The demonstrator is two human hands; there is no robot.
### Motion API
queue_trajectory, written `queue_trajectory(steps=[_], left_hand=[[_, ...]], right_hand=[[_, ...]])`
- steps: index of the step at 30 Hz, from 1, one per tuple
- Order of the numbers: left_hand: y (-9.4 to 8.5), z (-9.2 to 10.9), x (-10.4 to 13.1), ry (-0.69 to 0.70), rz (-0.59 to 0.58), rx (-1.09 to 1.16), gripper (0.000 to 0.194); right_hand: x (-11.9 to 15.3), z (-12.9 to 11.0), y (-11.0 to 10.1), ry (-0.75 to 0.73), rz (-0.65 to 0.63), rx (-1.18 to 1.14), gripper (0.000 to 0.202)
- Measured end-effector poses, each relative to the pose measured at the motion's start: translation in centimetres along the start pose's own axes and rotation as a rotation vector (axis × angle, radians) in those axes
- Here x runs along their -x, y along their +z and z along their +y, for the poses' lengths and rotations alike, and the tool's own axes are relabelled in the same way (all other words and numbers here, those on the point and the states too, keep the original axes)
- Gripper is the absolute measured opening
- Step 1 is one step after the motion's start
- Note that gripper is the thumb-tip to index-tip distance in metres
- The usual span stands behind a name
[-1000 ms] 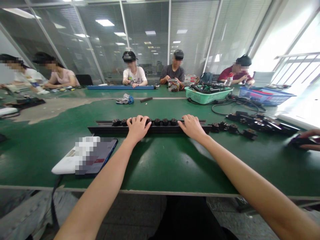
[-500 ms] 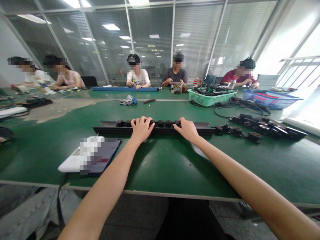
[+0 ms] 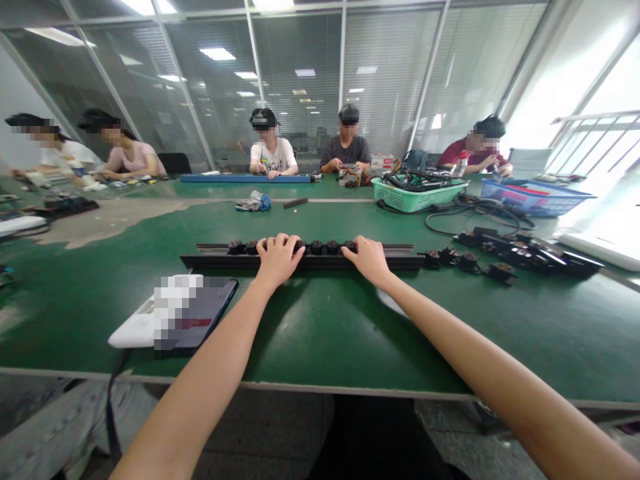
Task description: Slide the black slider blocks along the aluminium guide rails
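Rail [image 3: 325, 264], long, black, straight-edged | left hand [image 3: 279, 259] curved over chunky blocks [image 3: 317, 248]; right hand [image 3: 369, 259] apart, thumb against another | grip unclear | smooth green table [image 3: 320, 340] beneath

left hand [image 3: 276, 261]: palm down, curled | right hand [image 3: 369, 260]: curled, angled inward | forearms [image 3: 215, 347]: bare, stretched forward, converging

Your left hand [image 3: 279, 260] and right hand [image 3: 369, 259]: both bare, slim-fingered. Left forearm [image 3: 213, 353] and right forearm [image 3: 460, 347]: bare too, slender, smooth in outline, widening away from the wrists, uncovered right to where the view cuts them off. Lower down, you wear black cloth [image 3: 377, 443]; it's dark, folds hard to read; exact garment, can't tell.
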State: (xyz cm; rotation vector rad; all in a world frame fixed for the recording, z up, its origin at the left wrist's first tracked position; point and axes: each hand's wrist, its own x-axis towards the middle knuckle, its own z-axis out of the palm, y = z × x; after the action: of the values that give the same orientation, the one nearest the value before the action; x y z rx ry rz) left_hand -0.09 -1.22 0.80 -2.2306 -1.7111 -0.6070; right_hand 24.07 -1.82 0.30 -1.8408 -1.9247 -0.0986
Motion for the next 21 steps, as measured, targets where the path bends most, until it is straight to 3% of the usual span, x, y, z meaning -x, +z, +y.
queue_trajectory(steps=[11,21], left_hand=[[0.05,-0.06,-0.01,0.003,0.003,0.005,0.038],[0.24,-0.09,-0.06,-0.004,0.007,0.002,0.038]], right_hand=[[-0.30,-0.19,-0.43,-0.021,-0.002,0.051,0.033],[-0.54,0.33,-0.69,0.050,-0.024,0.001,0.031]])
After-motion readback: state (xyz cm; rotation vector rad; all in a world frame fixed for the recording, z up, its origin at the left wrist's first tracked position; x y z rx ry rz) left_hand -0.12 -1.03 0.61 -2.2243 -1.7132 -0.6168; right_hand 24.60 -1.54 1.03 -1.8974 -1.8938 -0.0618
